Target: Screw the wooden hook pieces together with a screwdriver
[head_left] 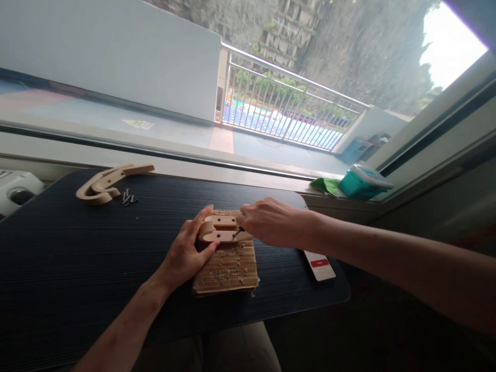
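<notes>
A pale wooden piece with a curved left end and two long arms with dark holes lies on a corrugated cardboard block. My left hand grips its curved end, thumb on the near side and fingers along the far side. Over its right part, my right hand is closed. From those fingers a thin dark screw-like piece slants down to a hole in the near arm; its upper part is hidden. Bits of debris dot the cardboard.
Curved wooden pieces and several loose screws lie at the table's back left. A phone rests near the right edge of the dark table. On the sill are a teal box and a green cloth.
</notes>
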`<move>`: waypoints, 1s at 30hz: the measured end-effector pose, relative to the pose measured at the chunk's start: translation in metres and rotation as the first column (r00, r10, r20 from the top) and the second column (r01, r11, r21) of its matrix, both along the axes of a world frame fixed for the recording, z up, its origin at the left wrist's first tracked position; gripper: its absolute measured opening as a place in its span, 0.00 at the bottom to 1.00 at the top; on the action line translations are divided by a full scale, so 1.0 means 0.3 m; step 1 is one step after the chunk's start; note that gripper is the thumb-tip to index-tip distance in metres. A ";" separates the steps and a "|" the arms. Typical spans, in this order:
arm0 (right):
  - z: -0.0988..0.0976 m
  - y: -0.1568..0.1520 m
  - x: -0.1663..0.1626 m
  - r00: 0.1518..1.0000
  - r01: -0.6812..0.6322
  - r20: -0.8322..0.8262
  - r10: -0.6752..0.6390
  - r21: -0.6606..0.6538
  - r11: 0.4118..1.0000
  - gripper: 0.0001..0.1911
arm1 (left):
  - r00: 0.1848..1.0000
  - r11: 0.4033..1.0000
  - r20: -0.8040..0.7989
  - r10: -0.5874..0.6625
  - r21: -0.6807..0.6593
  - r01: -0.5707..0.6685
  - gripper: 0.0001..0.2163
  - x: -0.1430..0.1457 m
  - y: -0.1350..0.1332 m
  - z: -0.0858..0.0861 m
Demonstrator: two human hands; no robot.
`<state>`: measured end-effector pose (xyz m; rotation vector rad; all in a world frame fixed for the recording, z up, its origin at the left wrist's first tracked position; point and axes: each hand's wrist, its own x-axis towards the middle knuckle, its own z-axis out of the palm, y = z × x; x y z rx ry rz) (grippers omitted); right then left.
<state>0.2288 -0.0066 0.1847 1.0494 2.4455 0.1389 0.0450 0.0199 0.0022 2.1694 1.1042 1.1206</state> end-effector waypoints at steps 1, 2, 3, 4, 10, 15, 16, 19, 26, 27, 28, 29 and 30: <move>-0.011 0.002 0.000 1.000 0.006 -0.001 -0.006 0.004 1.000 0.12 | 1.000 1.000 0.001 -0.002 0.007 0.002 0.33 0.001 0.000 0.001; -0.020 0.005 -0.003 1.000 0.024 0.002 -0.024 -0.006 1.000 0.12 | 1.000 1.000 0.001 -0.004 0.012 0.004 0.33 0.001 0.001 0.002; -0.025 0.011 -0.008 0.999 0.047 0.007 -0.047 -0.024 0.999 0.12 | 1.000 1.000 -0.002 -0.004 0.012 0.004 0.33 0.002 0.001 0.003; -0.027 0.018 -0.015 0.997 0.072 0.008 -0.071 -0.045 0.996 0.11 | 1.000 1.000 -0.005 -0.001 0.009 0.001 0.33 0.003 0.001 0.004; -0.010 0.058 -0.038 0.969 0.231 -0.062 -0.238 -0.107 0.967 0.14 | 1.000 1.000 -0.006 0.016 0.020 -0.016 0.33 0.004 0.003 -0.002; 0.045 0.029 -0.024 0.949 0.308 -0.038 -0.313 -0.096 0.946 0.19 | 1.000 1.000 0.005 -0.005 0.019 0.005 0.33 0.000 0.003 -0.005; 0.056 0.021 -0.023 0.953 0.299 -0.029 -0.303 -0.091 0.950 0.19 | 1.000 1.000 0.006 -0.007 0.017 0.007 0.33 -0.001 0.002 -0.004; 0.077 0.008 -0.024 0.974 0.227 -0.001 -0.228 -0.104 0.968 0.13 | 1.000 1.000 0.005 -0.004 0.007 0.004 0.33 -0.001 0.002 -0.002; 0.015 0.045 -0.012 0.989 0.145 0.013 -0.144 -0.033 0.989 0.11 | 1.000 1.000 0.002 -0.004 0.012 0.004 0.33 0.003 0.003 -0.002; 0.003 0.051 -0.010 0.987 0.160 0.001 -0.160 -0.028 0.987 0.11 | 1.000 1.000 -0.003 -0.003 0.016 0.003 0.33 0.003 0.004 -0.002; -0.007 0.057 -0.009 0.983 0.179 -0.020 -0.180 -0.023 0.984 0.11 | 1.000 1.000 -0.006 -0.002 0.020 0.003 0.33 0.003 0.004 -0.003; -0.014 0.061 -0.009 0.977 0.206 -0.045 -0.207 -0.019 0.978 0.12 | 1.000 1.000 -0.008 -0.001 0.022 0.001 0.33 0.003 0.004 -0.004; -0.019 0.065 -0.010 0.968 0.241 -0.068 -0.242 -0.020 0.970 0.13 | 1.000 1.000 -0.008 0.001 0.023 -0.001 0.33 0.003 0.005 -0.005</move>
